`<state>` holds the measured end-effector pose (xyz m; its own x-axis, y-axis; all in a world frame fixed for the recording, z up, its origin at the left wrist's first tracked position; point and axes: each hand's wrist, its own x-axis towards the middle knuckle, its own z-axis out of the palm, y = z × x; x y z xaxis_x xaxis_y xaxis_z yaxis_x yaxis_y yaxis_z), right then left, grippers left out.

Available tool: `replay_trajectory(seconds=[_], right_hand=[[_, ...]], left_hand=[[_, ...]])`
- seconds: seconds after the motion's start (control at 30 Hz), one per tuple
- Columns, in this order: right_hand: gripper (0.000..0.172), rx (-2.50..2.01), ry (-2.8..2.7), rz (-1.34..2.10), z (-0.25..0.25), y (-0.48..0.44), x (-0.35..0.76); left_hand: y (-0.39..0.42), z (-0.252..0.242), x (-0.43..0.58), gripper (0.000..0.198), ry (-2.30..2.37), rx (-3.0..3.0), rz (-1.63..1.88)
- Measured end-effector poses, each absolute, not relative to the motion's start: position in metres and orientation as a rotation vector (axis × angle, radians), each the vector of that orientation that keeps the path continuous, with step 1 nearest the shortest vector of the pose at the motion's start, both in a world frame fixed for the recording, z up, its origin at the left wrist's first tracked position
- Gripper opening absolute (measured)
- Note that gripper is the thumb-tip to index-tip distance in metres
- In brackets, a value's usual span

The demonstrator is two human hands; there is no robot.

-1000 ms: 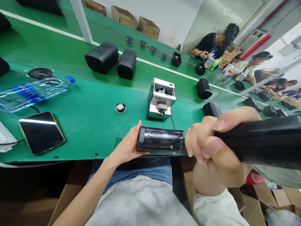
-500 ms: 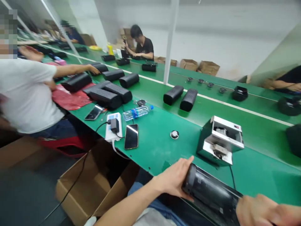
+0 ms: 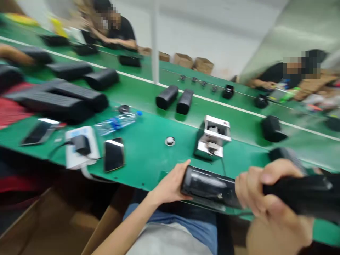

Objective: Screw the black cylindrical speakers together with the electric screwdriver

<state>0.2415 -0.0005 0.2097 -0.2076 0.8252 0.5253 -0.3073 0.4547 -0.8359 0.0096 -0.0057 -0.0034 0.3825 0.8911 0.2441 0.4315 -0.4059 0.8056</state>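
at the near edge of the green counter, through my head view, my right hand is closest to me, its fingers curled around a long black object; blur keeps me from telling what that is. left of it i have a black housing, its left end held between the thumb and fingers of my left hand. just beyond the housing i see a silver-and-black machine, with a round disc to its left. farther left lie a phone, a white power strip and a clear bottle. past these, two black speakers lie side by side; across the counter, two people in black tops sit well apart.
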Motion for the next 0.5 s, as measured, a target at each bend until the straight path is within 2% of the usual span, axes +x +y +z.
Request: replay_trajectory(seconds=[0.1,0.23,0.5], right_hand=[[0.015,-0.342,-1.411,0.951,0.241,0.028,0.245],[0.023,-0.39,-1.216,0.522,0.244,0.088,0.235],[0.013,-0.584,-1.235,0.471,0.211,0.141,0.212]], left_hand=[[-0.002,-0.006,0.006,0.147,1.132,2.008,0.91],[-0.002,-0.006,0.006,0.15,1.148,2.036,0.888],[-0.002,-0.008,0.006,0.148,1.151,2.03,0.874]])
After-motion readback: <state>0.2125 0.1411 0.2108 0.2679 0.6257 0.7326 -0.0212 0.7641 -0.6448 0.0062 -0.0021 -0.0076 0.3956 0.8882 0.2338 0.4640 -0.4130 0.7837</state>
